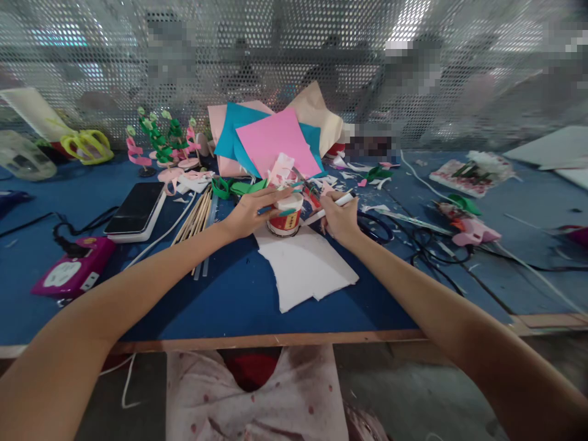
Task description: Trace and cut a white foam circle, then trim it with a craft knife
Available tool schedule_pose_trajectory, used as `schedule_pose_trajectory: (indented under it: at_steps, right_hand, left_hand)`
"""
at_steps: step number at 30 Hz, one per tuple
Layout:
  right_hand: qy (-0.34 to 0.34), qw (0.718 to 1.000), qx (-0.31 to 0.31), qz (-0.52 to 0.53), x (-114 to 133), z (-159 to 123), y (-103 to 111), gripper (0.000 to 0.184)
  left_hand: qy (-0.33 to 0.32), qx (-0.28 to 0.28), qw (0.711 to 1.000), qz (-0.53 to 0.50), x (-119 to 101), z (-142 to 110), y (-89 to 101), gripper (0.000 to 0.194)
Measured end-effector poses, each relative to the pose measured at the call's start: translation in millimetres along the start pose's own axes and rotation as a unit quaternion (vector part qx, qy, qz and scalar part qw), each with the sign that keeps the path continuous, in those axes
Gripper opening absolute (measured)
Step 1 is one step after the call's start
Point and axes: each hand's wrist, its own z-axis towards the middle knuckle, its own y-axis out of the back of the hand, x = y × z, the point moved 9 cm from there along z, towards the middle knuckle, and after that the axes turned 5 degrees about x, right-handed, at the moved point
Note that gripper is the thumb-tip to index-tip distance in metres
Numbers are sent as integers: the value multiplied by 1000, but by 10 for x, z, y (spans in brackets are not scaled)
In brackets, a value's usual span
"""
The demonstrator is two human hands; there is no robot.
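A small red and white paper cup (pixel 285 220) stands on the blue table (pixel 229 294), stuffed with pink and white paper scraps. My left hand (pixel 252 211) rests against the cup's left side, fingers spread along its rim. My right hand (pixel 339 215) is just right of the cup and grips a thin white stick (pixel 331 205) that points toward the cup. A torn white sheet (pixel 305 266) lies under and in front of the cup.
Pink, blue and tan paper sheets (pixel 275 144) lean behind the cup. Wooden sticks (pixel 195 220), a phone (pixel 135 208) and a pink device (pixel 73 269) lie left. Green and pink paper flowers (pixel 160 144) stand at the back left. Scissors (pixel 379 226), cables and a glue gun (pixel 473 231) lie right.
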Motion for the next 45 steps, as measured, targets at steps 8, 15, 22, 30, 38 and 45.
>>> schedule_pose_trajectory:
  at_steps: [8,15,22,30,38,45]
  right_hand:
    - [-12,1000,-16,1,-90,57,35,31]
    - [-1,1000,-25,8,-82,68,39,31]
    - [-30,999,-32,10,-112,78,30,30]
    - [3,999,-54,-1,-92,129,37,28]
    - [-18,998,-52,-28,-118,130,3,29]
    - [-45,998,-36,-25,-132,148,-34,31]
  left_hand:
    - [-8,0,1000,1,-26,4,2,45]
    - [-9,8,1000,-2,-22,3,-3,42]
    - [-15,3,1000,-3,-45,9,12,44]
    - [-17,4,1000,-9,-40,4,12,47]
    - [-28,-4,1000,-13,-59,4,23,47]
    - [-19,-1,1000,-5,-31,-3,15,46]
